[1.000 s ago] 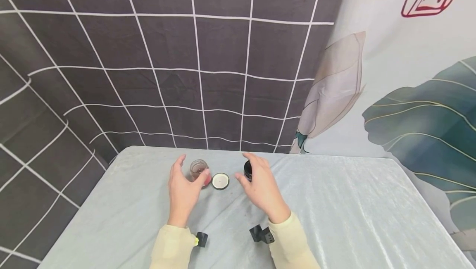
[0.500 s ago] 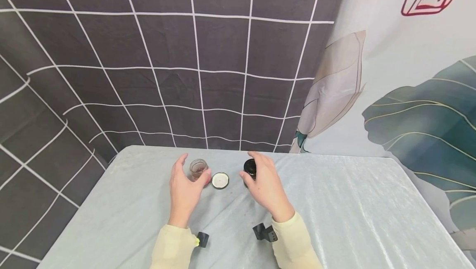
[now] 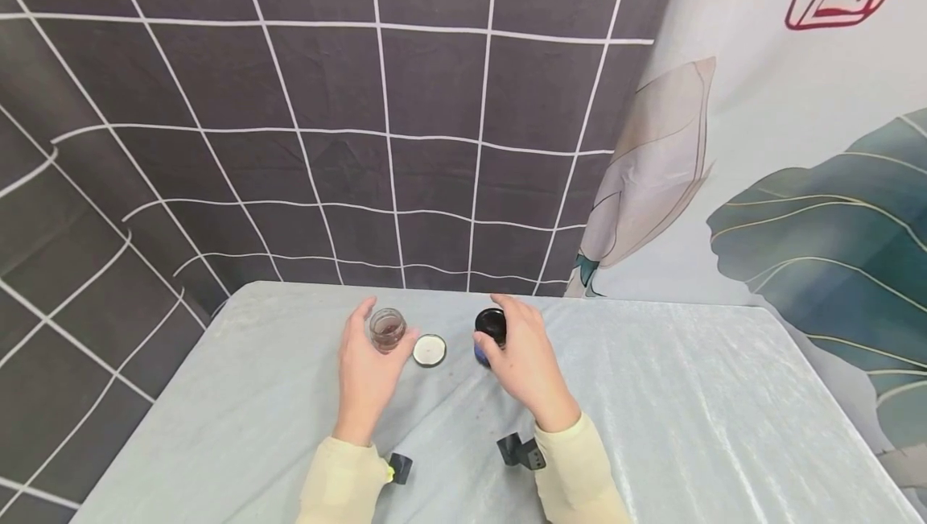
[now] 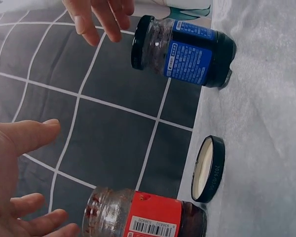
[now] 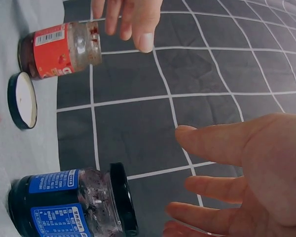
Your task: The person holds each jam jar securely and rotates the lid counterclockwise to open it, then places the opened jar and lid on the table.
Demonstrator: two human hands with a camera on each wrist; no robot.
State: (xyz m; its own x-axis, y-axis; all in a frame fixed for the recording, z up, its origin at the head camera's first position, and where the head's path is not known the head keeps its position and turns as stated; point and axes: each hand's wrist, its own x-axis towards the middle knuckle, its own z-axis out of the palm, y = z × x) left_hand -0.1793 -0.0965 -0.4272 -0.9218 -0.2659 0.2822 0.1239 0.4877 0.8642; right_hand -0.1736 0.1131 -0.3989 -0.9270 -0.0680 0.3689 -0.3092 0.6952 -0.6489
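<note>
The step in hand appeared to be bringing each hand to its own jar. For sound execution, the left hand [image 3: 371, 373] needed to come down with thumb and fingers on opposite sides of the uncapped jar [image 3: 387, 330], on the glass body below the mouth. Reddish residue [image 5: 94, 30] marked the glass near that mouth, so the fingertips were best kept clear of it. An upright, level hold would have guarded against spilling the dark contents. The right hand [image 3: 530, 359] called for the same straddle around the capped jar [image 4: 190, 55], with grip on the body rather than on the black cap [image 4: 142, 43] alone. The loose lid [image 3: 430, 351] lay white side up between the jars, just beside the uncapped one; clearance from the left thumb was advisable.

Hand pose: both hands reached in from the lower edge of the head frame, thumbs turned toward each other. Each thumb stood well away from its fingers, and the fingers were loosely spread, pinching nothing. In the wrist frames the right hand hung above the black cap without contact; whether any left fingertip touched glass could not be told. Both jars stood upright on the cloth-covered table [image 3: 688, 395], near the centre of the head frame.
</note>
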